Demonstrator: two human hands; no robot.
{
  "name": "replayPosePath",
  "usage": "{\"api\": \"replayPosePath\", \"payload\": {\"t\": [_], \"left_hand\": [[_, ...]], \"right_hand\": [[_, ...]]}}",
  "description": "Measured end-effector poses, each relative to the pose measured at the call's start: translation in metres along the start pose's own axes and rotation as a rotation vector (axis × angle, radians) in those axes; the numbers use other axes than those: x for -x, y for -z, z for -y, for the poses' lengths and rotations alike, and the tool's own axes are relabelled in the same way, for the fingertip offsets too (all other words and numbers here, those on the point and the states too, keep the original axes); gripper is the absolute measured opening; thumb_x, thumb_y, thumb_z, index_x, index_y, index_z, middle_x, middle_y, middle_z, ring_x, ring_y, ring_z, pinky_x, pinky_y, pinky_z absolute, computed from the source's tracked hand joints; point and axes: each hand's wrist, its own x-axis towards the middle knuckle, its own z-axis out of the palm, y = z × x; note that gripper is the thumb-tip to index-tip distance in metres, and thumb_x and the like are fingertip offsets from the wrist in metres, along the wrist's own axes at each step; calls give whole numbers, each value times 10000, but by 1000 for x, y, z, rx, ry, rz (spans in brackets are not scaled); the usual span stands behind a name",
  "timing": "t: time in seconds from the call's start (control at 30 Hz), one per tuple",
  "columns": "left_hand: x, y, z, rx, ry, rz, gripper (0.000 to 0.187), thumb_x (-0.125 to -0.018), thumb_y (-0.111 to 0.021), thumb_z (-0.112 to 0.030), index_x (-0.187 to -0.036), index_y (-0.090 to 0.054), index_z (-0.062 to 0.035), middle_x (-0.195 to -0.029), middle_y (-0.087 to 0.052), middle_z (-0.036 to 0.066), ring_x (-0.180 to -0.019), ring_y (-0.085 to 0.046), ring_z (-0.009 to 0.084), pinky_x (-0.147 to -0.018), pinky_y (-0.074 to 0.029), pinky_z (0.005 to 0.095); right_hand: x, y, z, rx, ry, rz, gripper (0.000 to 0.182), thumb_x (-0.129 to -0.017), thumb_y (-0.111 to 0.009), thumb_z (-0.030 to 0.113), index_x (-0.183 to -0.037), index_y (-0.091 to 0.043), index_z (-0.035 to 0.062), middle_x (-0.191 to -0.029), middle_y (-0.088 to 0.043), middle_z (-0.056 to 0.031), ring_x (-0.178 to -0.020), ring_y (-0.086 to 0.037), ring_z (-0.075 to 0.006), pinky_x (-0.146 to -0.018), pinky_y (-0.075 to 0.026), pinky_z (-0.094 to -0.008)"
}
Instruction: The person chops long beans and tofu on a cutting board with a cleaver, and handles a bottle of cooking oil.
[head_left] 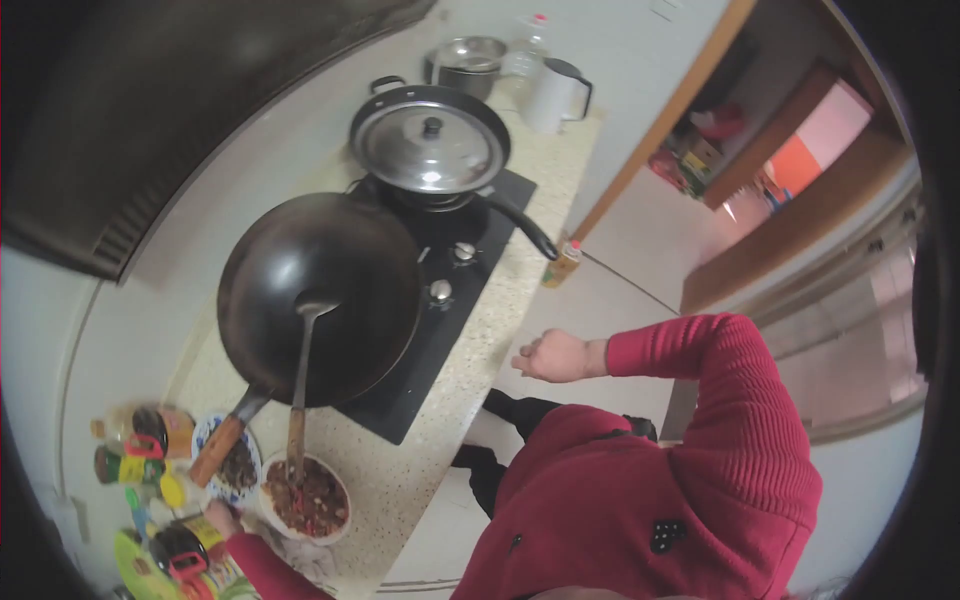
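Observation:
My right hand (555, 357) hangs in front of the counter edge, its fingers curled loosely with nothing visible in them. At the lower left, my left hand (222, 517) is beside a blue-and-white plate (238, 472) of dark food and a yellow-lidded jar (180, 490); its fingers are too small and partly hidden to read. A large black wok (330, 260) rests over the cooktop, with a metal spatula (304, 380) lying in it. The spatula's wooden handle reaches over a white bowl (308, 500) of reddish food.
A lidded pan (430, 145) stands on the far burner, its handle sticking out past the counter edge. Behind are a steel pot (468, 68) and a white kettle (556, 97). Bottles (130, 466) crowd the lower left. An oil bottle (563, 264) stands on the floor.

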Motion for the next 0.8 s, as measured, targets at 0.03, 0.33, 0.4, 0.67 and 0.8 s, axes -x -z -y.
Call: {"api": "replayPosePath", "payload": {"t": [0.03,0.33,0.4,0.67,0.8], "left_hand": [[8,1,-1,234,128,-44,91,-657,-446,-104,-605,-517,-83,-583,-458,70,-528,-446,200,-447,-370,360],[90,14,-119,639,533,-549,458,-910,-405,-364,-973,-594,49,-879,-612,244,-738,-572,350,-654,-440,393],[117,-54,-279,534,463,-566,442,-913,-402,-344,-977,-598,47,-893,-613,236,-753,-573,343,-671,-440,388],[259,-208,-654,59,217,-630,385,-928,-388,-268,-996,-611,37,-946,-620,203,-813,-576,312,-740,-441,371],[297,-274,-727,-229,92,-660,361,-935,-381,-229,-1006,-618,33,-973,-623,186,-843,-578,297,-775,-442,362]], "right_hand": [[16,-7,3,-94,-73,69,169,-858,-556,232,-900,-479,87,-693,-540,-59,-553,-573,-250,-459,-451,-369],[147,-103,-53,-451,-764,600,313,-891,-486,359,-923,-550,54,-871,-645,-149,-812,-625,-352,-618,-481,-442],[163,-119,-80,-477,-867,669,353,-905,-457,373,-947,-573,43,-903,-648,-161,-847,-623,-350,-661,-481,-433],[188,-244,-245,-561,-1073,561,415,-929,-432,396,-1034,-550,13,-932,-643,-171,-853,-617,-338,-680,-484,-417],[183,-363,-363,-649,-1107,430,324,-903,-492,324,-1023,-519,25,-916,-637,-171,-837,-616,-345,-648,-480,-431]]}}
